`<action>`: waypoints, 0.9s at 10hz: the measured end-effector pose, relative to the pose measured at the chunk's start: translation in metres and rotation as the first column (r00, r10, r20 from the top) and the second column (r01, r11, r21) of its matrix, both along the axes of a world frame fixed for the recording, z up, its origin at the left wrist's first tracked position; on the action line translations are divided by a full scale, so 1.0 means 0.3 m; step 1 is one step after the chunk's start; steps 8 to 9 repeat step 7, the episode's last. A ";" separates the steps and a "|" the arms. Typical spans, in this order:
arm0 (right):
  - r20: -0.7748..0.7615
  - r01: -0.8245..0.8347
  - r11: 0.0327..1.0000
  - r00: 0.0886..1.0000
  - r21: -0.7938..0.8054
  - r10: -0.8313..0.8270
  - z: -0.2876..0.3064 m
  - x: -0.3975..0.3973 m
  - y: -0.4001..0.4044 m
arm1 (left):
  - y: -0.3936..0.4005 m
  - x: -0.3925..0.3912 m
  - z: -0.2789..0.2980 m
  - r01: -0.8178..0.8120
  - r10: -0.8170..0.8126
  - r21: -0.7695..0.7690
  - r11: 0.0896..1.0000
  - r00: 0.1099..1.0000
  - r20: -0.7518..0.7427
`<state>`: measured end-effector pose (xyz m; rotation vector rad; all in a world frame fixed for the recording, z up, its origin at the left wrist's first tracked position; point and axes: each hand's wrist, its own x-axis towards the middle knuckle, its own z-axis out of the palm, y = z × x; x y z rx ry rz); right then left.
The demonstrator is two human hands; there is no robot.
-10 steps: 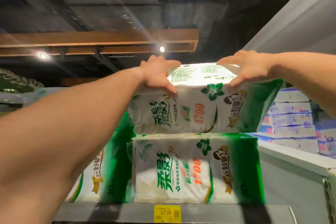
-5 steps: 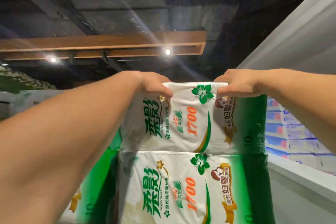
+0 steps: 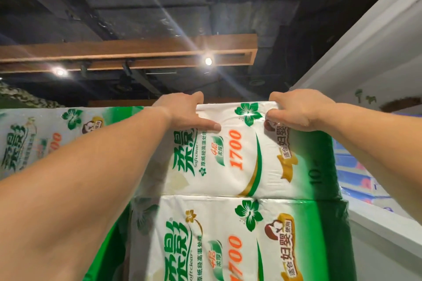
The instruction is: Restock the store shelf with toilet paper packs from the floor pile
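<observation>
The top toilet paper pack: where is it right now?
In the head view, the top pack sits centre-right, stacked on another pack, both hands gripping its upper edge.

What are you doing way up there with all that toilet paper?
A person is stacking shelves. Both hands grip the top edge of a green and white toilet paper pack: the left hand near its left corner, the right hand further right. The pack sits on another pack of the same kind, with a third on the left.
</observation>
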<state>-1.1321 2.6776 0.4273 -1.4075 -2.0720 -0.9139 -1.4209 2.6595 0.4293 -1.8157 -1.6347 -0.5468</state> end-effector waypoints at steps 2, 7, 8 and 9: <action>0.005 0.011 1.000 1.000 0.022 -0.011 -0.011 0.002 -0.007 | 0.003 0.008 -0.033 -0.011 0.016 0.106 0.994 0.999 -0.040; 0.037 0.184 0.979 0.981 0.091 -0.188 -0.331 -0.185 -0.322 | -0.426 -0.418 -0.382 -0.036 0.044 0.082 0.996 0.995 -0.089; 0.037 0.184 0.979 0.981 0.091 -0.188 -0.331 -0.185 -0.322 | -0.426 -0.418 -0.382 -0.036 0.044 0.082 0.996 0.995 -0.089; 0.037 0.184 0.979 0.981 0.091 -0.188 -0.331 -0.185 -0.322 | -0.426 -0.418 -0.382 -0.036 0.044 0.082 0.996 0.995 -0.089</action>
